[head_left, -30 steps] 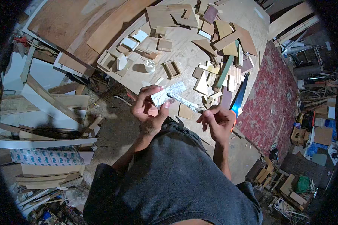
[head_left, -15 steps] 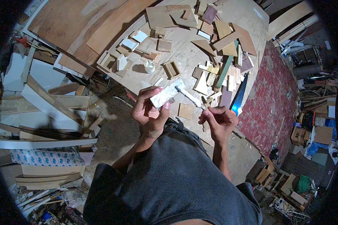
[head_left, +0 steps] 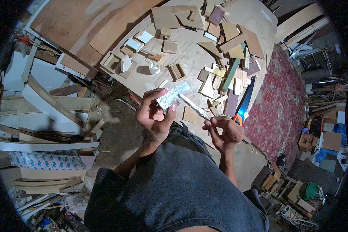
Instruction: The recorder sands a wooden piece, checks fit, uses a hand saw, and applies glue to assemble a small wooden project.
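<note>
My left hand [head_left: 154, 118] is closed on a small wooden block [head_left: 172, 96], thumb on one edge and fingers on the other. White, wet-looking paste covers the block's upper face. Between the fingertips of my right hand [head_left: 226, 133] is a thin stick [head_left: 194, 106], smeared white along its length. Its far end meets, or nearly meets, the block's right edge. Beyond the block, a small white tub [head_left: 154, 68] stands on the wooden worktable [head_left: 143, 87]. Near it sits a little open wooden frame [head_left: 176, 72].
Scraps of wood [head_left: 207, 86] are heaped on the table's right side, beside a handsaw [head_left: 246, 99] with an orange handle. An open wooden box [head_left: 111, 63] stands at the table's left edge. Offcut boards [head_left: 50, 102] pile up at left; a red floor patch [head_left: 276, 112] lies right.
The stick's tip has slid slightly lower along the block's right edge, and my right hand has dropped a little. The block has tilted slightly, its white face catching more light.
</note>
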`<state>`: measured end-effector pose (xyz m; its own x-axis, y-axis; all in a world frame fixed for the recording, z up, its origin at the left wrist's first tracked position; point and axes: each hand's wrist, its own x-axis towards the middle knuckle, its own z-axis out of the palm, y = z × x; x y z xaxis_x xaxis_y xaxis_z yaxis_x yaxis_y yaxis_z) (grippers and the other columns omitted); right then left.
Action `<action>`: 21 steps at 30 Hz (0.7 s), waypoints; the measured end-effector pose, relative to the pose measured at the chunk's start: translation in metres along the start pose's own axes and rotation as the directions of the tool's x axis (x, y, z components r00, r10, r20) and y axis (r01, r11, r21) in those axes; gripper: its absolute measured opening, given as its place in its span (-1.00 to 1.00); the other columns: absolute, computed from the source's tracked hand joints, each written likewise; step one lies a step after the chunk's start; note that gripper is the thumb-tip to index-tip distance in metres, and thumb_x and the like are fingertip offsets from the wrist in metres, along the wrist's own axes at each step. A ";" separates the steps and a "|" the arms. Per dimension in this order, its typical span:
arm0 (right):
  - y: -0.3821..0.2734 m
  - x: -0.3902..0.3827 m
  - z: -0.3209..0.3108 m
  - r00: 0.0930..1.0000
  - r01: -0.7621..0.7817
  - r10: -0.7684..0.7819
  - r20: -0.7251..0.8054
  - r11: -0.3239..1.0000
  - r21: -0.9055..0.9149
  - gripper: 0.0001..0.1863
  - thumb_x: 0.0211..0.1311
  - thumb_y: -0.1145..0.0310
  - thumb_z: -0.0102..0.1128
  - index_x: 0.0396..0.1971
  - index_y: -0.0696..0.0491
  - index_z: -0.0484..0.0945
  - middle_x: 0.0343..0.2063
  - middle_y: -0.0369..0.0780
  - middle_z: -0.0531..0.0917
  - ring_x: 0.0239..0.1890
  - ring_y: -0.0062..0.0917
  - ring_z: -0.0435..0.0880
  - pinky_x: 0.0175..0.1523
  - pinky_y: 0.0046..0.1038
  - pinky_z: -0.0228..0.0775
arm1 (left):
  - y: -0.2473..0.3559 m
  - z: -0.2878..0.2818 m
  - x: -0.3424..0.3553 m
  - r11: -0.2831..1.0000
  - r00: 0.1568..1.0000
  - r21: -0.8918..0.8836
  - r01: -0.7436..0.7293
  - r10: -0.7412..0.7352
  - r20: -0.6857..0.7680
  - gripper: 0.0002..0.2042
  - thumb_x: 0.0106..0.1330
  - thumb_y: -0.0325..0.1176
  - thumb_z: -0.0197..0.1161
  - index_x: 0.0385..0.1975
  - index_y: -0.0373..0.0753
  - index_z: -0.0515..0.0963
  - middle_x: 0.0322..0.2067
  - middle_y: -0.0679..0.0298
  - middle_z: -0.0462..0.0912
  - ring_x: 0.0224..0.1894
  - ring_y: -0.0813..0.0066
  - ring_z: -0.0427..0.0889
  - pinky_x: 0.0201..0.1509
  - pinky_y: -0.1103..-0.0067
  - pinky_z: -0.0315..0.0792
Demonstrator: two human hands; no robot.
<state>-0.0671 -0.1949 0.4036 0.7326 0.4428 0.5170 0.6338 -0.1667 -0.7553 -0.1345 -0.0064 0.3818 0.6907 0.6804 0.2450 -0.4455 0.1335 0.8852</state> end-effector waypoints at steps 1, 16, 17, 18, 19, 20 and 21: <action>0.002 -0.002 -0.001 1.000 0.025 -0.026 -0.015 0.999 -0.045 -0.81 0.02 0.65 0.41 -0.52 0.21 0.50 -0.56 -0.13 0.67 -0.52 -0.52 0.72 -0.50 -0.54 0.56 | -0.001 0.000 0.000 1.000 1.000 -0.001 -0.001 0.001 -0.001 -0.61 0.14 -0.65 0.28 0.01 -0.42 0.44 -0.01 0.11 0.46 0.00 0.43 0.52 0.05 0.52 0.48; 0.010 -0.008 0.002 1.000 -0.010 0.009 -0.006 0.999 -0.050 -0.80 0.08 0.66 0.35 -0.53 0.21 0.44 -0.57 -0.12 0.65 -0.52 -0.51 0.72 -0.48 -0.53 0.54 | -0.006 -0.002 0.000 0.988 0.989 0.065 -0.142 0.138 0.058 -0.58 0.06 -0.69 0.32 0.00 -0.42 0.51 -0.06 0.12 0.49 -0.06 0.42 0.59 -0.02 0.59 0.55; 0.011 -0.008 0.001 0.998 -0.046 0.043 -0.047 0.996 -0.078 -0.78 0.01 0.61 0.42 -0.56 0.17 0.47 -0.58 -0.14 0.67 -0.53 -0.52 0.73 -0.49 -0.56 0.53 | -0.008 -0.003 -0.001 0.986 0.988 0.073 -0.151 0.148 0.052 -0.58 0.05 -0.69 0.33 -0.01 -0.42 0.53 -0.07 0.12 0.50 -0.08 0.43 0.60 -0.06 0.61 0.57; 0.012 -0.008 0.001 0.993 -0.084 0.075 -0.089 0.991 -0.104 -0.76 -0.05 0.56 0.49 -0.59 0.13 0.50 -0.58 -0.17 0.69 -0.54 -0.54 0.73 -0.50 -0.59 0.51 | -0.009 -0.003 0.000 0.984 0.987 0.080 -0.160 0.156 0.047 -0.58 0.04 -0.69 0.34 -0.02 -0.42 0.54 -0.09 0.13 0.51 -0.10 0.43 0.61 -0.11 0.63 0.59; 0.008 -0.007 0.001 0.986 -0.113 0.115 -0.118 0.993 0.022 -0.79 -0.03 0.59 0.46 -0.57 0.17 0.52 -0.57 -0.13 0.69 -0.54 -0.51 0.73 -0.51 -0.59 0.50 | -0.009 -0.003 0.001 0.984 0.987 0.079 -0.158 0.154 0.049 -0.58 0.04 -0.69 0.34 -0.02 -0.42 0.54 -0.09 0.13 0.51 -0.10 0.43 0.61 -0.11 0.63 0.59; 0.003 -0.006 0.002 0.986 -0.115 0.117 -0.119 0.993 0.020 -0.79 -0.03 0.59 0.46 -0.57 0.17 0.52 -0.57 -0.13 0.69 -0.54 -0.51 0.73 -0.51 -0.59 0.50 | -0.010 -0.004 0.001 0.982 0.986 0.104 -0.161 0.154 0.067 -0.57 0.02 -0.69 0.34 -0.02 -0.42 0.55 -0.10 0.13 0.53 -0.11 0.43 0.62 -0.13 0.64 0.60; -0.003 -0.004 0.002 0.980 -0.148 0.164 -0.110 0.980 0.135 -0.80 -0.04 0.61 0.46 -0.55 0.19 0.53 -0.57 -0.11 0.69 -0.54 -0.48 0.73 -0.51 -0.59 0.49 | -0.010 -0.004 0.002 0.978 0.985 0.128 -0.163 0.153 0.084 -0.55 0.00 -0.70 0.34 -0.02 -0.41 0.56 -0.11 0.13 0.54 -0.12 0.43 0.63 -0.16 0.65 0.61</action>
<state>-0.0718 -0.1946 0.4029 0.8491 0.3102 0.4275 0.4786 -0.1096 -0.8712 -0.1306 -0.0034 0.3720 0.6598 0.6295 0.4104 -0.4759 -0.0726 0.8765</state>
